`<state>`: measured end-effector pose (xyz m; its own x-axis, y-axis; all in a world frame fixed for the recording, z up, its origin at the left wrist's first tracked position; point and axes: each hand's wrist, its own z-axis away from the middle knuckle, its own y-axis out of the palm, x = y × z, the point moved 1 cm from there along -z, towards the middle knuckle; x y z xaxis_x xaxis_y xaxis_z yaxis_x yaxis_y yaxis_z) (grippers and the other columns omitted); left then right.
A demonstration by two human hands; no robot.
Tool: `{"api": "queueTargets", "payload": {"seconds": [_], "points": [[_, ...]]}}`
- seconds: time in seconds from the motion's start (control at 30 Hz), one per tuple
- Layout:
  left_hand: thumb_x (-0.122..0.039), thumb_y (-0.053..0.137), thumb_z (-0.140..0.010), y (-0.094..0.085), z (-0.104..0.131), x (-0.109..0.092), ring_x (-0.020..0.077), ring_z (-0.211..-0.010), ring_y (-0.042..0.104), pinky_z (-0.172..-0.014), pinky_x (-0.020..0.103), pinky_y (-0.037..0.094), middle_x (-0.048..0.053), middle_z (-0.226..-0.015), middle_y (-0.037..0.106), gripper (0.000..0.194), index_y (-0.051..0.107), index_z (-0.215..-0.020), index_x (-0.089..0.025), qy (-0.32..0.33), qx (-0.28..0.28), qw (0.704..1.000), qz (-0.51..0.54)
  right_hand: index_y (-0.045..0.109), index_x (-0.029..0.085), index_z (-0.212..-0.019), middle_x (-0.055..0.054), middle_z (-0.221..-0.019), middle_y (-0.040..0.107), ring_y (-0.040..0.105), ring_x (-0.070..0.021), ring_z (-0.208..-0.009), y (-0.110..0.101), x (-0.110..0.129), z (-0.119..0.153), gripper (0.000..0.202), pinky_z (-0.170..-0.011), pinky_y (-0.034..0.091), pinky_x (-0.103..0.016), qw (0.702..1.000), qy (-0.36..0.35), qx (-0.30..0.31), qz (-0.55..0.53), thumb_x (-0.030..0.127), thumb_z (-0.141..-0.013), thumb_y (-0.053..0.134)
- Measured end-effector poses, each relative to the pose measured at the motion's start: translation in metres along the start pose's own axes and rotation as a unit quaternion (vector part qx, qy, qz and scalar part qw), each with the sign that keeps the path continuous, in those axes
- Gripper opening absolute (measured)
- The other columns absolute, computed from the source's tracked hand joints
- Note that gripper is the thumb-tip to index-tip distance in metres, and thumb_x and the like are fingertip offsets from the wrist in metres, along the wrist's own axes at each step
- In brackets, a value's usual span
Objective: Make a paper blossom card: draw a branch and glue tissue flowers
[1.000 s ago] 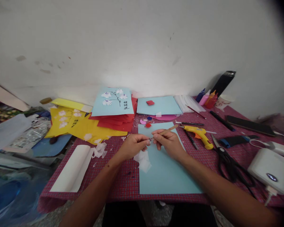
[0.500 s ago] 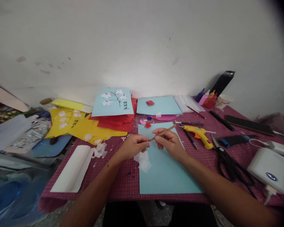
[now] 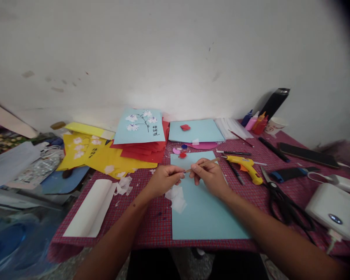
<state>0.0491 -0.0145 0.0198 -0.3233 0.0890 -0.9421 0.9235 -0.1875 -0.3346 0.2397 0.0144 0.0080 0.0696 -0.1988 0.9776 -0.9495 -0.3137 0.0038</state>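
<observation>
My right hand (image 3: 207,175) is closed around a thin brown wooden stick (image 3: 205,163), whose near end points left at my left hand (image 3: 167,179). The left thumb and forefinger pinch together at that end; whatever lies between them is too small to make out. Both hands hover over the upper part of a light blue sheet (image 3: 205,217). Below my left hand, several scraps of white tissue paper (image 3: 177,199) rest on the sheet's left edge. Small caps with red, blue and pink colour (image 3: 182,154) stand just beyond the hands.
To the right lie a yellow glue gun (image 3: 246,165), black scissors (image 3: 281,198) and a white power bank (image 3: 332,210). A folded white paper (image 3: 89,208) is at the left. Behind are a flower card (image 3: 138,134) on red sheets (image 3: 151,153) and a blue stack (image 3: 205,132).
My right hand has tilted the stick flatter and shifted slightly, its tip staying at the left fingers. My left hand has hardly moved.
</observation>
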Motion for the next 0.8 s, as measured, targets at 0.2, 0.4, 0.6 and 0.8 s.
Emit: {"api": "queueTargets", "payload": {"seconds": [0.2, 0.4, 0.6, 0.8], "points": [[-0.032, 0.065, -0.082, -0.001, -0.001, 0.001, 0.0103, -0.058, 0.055, -0.053, 0.02, 0.04, 0.001, -0.066, 0.065, 0.022, 0.075, -0.092, -0.016, -0.006, 0.002, 1.0, 0.008, 0.058, 0.018, -0.083, -0.001, -0.07, 0.069, 0.058, -0.0105, -0.044, 0.004, -0.005, 0.0, 0.03, -0.043, 0.042, -0.023, 0.999, 0.03, 0.006, -0.039, 0.048, -0.088, 0.064], [-0.032, 0.069, -0.078, -0.009, -0.004, 0.006, 0.0109, -0.056, 0.057, -0.054, 0.021, 0.045, 0.0, -0.065, 0.065, 0.022, 0.074, -0.092, -0.016, -0.041, -0.03, 0.998, 0.026, 0.06, 0.017, -0.086, -0.002, -0.073, 0.07, 0.058, -0.0099, -0.046, 0.001, -0.007, -0.003, 0.029, -0.045, 0.043, -0.023, 0.997, 0.027, -0.016, -0.066, 0.046, -0.089, 0.064], [-0.031, 0.061, -0.085, -0.038, -0.006, 0.007, 0.0168, -0.077, 0.067, -0.074, 0.027, 0.052, 0.003, -0.085, 0.075, 0.022, 0.075, -0.096, -0.019, 0.028, -0.184, 0.97, -0.157, 0.059, 0.018, -0.083, 0.0, -0.07, 0.066, 0.054, -0.0087, -0.046, -0.009, -0.003, -0.007, 0.028, -0.044, 0.039, -0.022, 0.996, 0.012, -0.055, -0.076, 0.045, -0.089, 0.064], [-0.019, 0.051, -0.09, -0.044, -0.01, 0.02, 0.022, -0.1, 0.068, -0.093, 0.033, 0.05, 0.007, -0.11, 0.075, 0.03, 0.074, -0.109, -0.019, 0.057, -0.136, 0.928, -0.343, 0.061, 0.017, -0.082, -0.001, -0.072, 0.066, 0.054, -0.0076, -0.045, -0.003, -0.004, -0.004, 0.03, -0.043, 0.04, -0.021, 1.0, 0.014, 0.002, 0.019, 0.046, -0.091, 0.06]]}}
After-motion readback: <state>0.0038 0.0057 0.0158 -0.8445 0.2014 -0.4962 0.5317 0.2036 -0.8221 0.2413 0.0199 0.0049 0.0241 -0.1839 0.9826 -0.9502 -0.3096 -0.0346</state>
